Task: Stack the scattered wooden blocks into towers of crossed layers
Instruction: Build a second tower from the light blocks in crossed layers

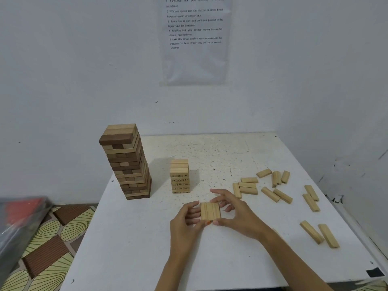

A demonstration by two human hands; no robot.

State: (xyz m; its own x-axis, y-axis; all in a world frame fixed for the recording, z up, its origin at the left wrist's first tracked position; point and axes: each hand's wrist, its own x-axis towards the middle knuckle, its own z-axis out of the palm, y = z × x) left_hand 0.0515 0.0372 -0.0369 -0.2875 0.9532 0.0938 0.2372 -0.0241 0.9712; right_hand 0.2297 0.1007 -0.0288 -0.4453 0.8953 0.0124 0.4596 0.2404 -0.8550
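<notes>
Three pale wooden blocks (210, 211) lie side by side as one flat row near the middle of the white table (130, 244). My left hand (184, 223) holds the row's left side with curled fingers and thumb. My right hand (233, 215) holds its right side, thumb at the near end, fingers at the far end. Behind them stands a short tower of pale numbered blocks (179, 176). A tall tower of mixed dark and light blocks (128, 162) stands at the table's far left. Several loose pale blocks (270, 186) lie scattered to the right.
Two more loose blocks (320, 235) lie near the right front edge, and two others (311, 198) further back on the right. A printed sheet (195, 38) hangs on the wall. A patterned floor mat (48, 244) and a grey bag (19, 225) are left of the table.
</notes>
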